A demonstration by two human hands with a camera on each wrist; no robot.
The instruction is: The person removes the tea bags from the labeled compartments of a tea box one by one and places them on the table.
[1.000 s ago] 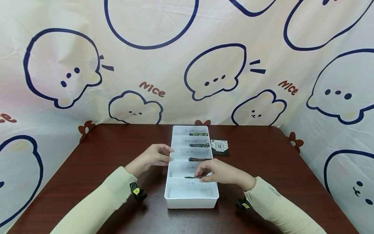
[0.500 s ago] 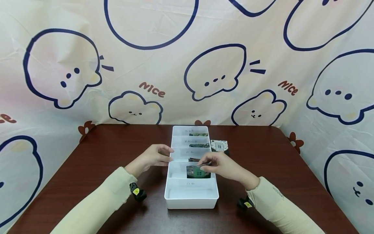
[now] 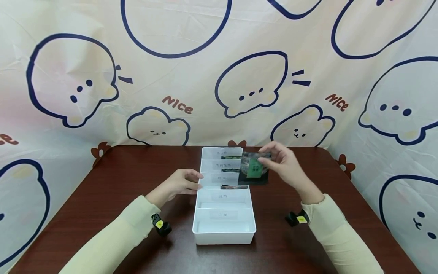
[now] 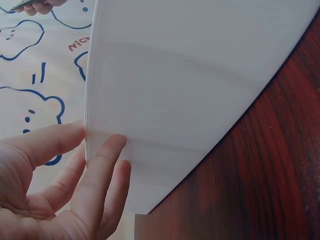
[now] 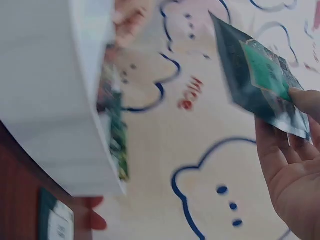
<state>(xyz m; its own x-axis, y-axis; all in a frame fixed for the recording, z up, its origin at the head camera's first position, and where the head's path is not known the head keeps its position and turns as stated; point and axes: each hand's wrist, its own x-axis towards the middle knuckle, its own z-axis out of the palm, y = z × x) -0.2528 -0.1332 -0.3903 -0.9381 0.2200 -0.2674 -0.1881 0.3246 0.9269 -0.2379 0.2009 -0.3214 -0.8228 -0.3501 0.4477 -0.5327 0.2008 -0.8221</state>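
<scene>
My right hand (image 3: 280, 163) pinches a dark green tea sachet (image 3: 254, 167) with a bright green label, raised past the right side of a long white divided box (image 3: 224, 238). The right wrist view shows the sachet (image 5: 262, 75) between thumb and fingers. My left hand (image 3: 179, 182) holds the box's left rim, with fingers (image 4: 107, 160) against its outer wall and others at the rim. Several sachets stand in the three far compartments, among them a dark one (image 3: 234, 187). The two nearest compartments, with printed labels, show bare white floors.
Another dark and white sachet (image 5: 60, 222) lies on the table beside the box, hidden behind the raised one in the head view. The dark brown table (image 3: 137, 236) runs back to a cartoon-printed cloth (image 3: 205, 83).
My right hand has lifted the green-labelled sachet out of the second-nearest compartment and carried it up, away and to the right. The left hand has stayed at the box's rim.
</scene>
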